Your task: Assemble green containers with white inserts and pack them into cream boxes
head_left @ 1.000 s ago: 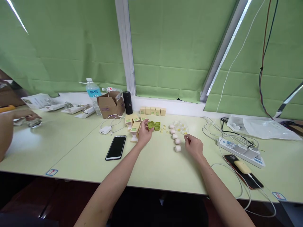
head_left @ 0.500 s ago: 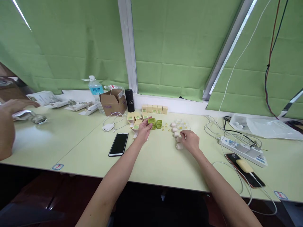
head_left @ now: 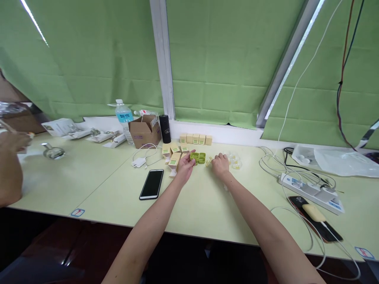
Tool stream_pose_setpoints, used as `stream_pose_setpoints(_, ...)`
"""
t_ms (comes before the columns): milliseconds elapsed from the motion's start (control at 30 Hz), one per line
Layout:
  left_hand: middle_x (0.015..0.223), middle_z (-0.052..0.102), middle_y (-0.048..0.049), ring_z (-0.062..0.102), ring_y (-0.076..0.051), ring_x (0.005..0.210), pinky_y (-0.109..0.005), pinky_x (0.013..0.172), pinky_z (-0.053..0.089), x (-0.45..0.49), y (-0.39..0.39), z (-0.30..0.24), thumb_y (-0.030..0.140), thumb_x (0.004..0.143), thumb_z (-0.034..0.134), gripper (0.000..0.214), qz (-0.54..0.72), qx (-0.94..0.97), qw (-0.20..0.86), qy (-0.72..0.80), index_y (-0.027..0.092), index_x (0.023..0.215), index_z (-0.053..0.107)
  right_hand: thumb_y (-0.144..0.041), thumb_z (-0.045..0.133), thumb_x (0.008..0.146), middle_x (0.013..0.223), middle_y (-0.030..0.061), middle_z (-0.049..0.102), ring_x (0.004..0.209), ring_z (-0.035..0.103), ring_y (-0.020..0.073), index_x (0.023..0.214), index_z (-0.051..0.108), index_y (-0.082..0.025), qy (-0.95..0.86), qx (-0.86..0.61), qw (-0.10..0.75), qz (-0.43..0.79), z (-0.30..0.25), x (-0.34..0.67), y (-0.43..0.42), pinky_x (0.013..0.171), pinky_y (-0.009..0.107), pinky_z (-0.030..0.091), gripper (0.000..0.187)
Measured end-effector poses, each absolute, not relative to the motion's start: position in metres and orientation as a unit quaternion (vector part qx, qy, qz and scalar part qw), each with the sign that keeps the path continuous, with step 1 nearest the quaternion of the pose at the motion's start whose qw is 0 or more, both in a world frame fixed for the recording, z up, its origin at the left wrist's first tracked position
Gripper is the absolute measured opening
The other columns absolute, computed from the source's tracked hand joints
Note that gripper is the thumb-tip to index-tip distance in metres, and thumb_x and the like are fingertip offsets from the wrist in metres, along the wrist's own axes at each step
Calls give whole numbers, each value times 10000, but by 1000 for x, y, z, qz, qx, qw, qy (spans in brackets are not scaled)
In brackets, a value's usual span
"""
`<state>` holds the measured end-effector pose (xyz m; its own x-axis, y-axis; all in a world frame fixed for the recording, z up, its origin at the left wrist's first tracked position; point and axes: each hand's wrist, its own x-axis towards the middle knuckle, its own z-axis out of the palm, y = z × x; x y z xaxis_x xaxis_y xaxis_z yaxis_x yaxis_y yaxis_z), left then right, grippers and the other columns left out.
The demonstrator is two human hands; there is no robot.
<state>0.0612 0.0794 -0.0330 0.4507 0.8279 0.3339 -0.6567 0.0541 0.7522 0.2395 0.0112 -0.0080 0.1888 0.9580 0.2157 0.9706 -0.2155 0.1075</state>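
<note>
My left hand point(head_left: 186, 166) grips the left edge of a small green tray with several square compartments point(head_left: 201, 158), held just over the table. To its right lie small yellow pieces point(head_left: 207, 162), partly covered by my right hand point(head_left: 220, 163). That hand points down with its fingers curled together; whatever is at the fingertips is hidden. Beside it on the right are clear round plastic pieces with yellow spots point(head_left: 236, 161). My right forearm hides most of the small white cylinders. Small cream boxes with green labels point(head_left: 174, 157) sit by my left hand.
A row of cream boxes point(head_left: 196, 139) lines the wall. A phone point(head_left: 151, 184), a charger point(head_left: 138, 162), a cardboard box point(head_left: 143, 132) and a black flask point(head_left: 165, 129) stand left. Right are a power strip point(head_left: 310, 193), cables and another phone point(head_left: 315, 219). A co-worker's hand point(head_left: 13, 144) is far left.
My right hand has moved left and away from me, from the white cylinders to the small yellow pieces. The left hand still holds the green tray. The co-worker's hand has shifted.
</note>
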Motion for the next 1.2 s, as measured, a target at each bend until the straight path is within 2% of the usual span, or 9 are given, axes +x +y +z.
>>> stream_pose_setpoints(133, 977, 662, -55, 562, -127, 808, -265, 700, 436, 62, 79, -34, 267, 707, 879, 542, 509, 472, 714, 93, 172, 1211, 706, -12, 582, 818, 1054, 182, 718, 1115, 543, 297, 928, 778, -148, -618, -775, 61, -114, -2, 240, 7, 935, 397, 350, 263)
stream_pose_setpoints(200, 1001, 673, -59, 592, -138, 848, -276, 744, 465, 62, 79, -34, 276, 703, 883, 563, 511, 473, 711, 92, 174, 1225, 699, -51, 549, 857, 1098, 153, 714, 1097, 571, 272, 944, 759, -167, -607, -778, 121, -108, 3, 244, -2, 889, 375, 406, 256)
stream_pose_setpoints(233, 1018, 678, -62, 610, -148, 881, -287, 778, 482, 63, 79, -34, 281, 704, 883, 575, 511, 475, 711, 91, 175, 1237, 693, -92, 529, 885, 1104, 134, 714, 1068, 594, 253, 947, 745, -178, -598, -776, 179, -95, 5, 247, -8, 853, 361, 439, 241)
stream_pose_setpoints(367, 1094, 691, -80, 659, -206, 1027, -368, 935, 514, 63, 73, -30, 290, 716, 882, 605, 479, 485, 729, 69, 181, 1271, 669, -339, 667, 834, 958, 73, 733, 809, 698, 219, 824, 666, -189, -493, -624, 592, 129, 5, 254, -39, 673, 350, 545, 151)
stream_pose_setpoints(467, 1148, 692, -108, 679, -255, 1073, -430, 989, 507, 63, 66, -26, 291, 726, 879, 619, 419, 503, 754, 41, 176, 1291, 655, -389, 810, 723, 927, 74, 744, 762, 739, 233, 782, 660, -186, -427, -512, 701, 253, -2, 252, -60, 624, 359, 590, 260)
stream_pose_setpoints(600, 1178, 691, -147, 699, -274, 1016, -396, 864, 526, 62, 58, -24, 315, 763, 842, 627, 367, 526, 766, 32, 180, 1336, 626, -378, 854, 684, 756, 33, 730, 703, 739, 216, 785, 647, -200, -385, -462, 739, 303, -10, 244, -70, 628, 360, 625, 291)
stream_pose_setpoints(767, 1114, 720, -159, 687, -214, 836, -318, 687, 466, 70, 55, -21, 368, 791, 799, 551, 383, 504, 772, 55, 179, 1280, 630, -414, 751, 782, 732, -5, 700, 656, 705, 164, 856, 655, -217, -414, -487, 727, 251, -9, 239, -69, 648, 343, 626, 232)
stream_pose_setpoints(1000, 1064, 729, -142, 660, -197, 809, -306, 678, 446, 86, 39, -19, 334, 792, 800, 432, 339, 491, 798, 87, 169, 1171, 673, -378, 826, 692, 775, 16, 728, 680, 710, 181, 841, 693, -210, -431, -482, 723, 245, -3, 229, -73, 717, 378, 631, 261)
stream_pose_setpoints(1200, 1039, 706, -122, 645, -203, 842, -335, 730, 461, 85, 26, -31, 321, 830, 760, 390, 351, 481, 799, 82, 165, 1178, 682, -395, 721, 828, 794, 4, 701, 673, 696, 173, 936, 700, -236, -476, -511, 697, 158, -9, 220, -75, 704, 352, 614, 193)
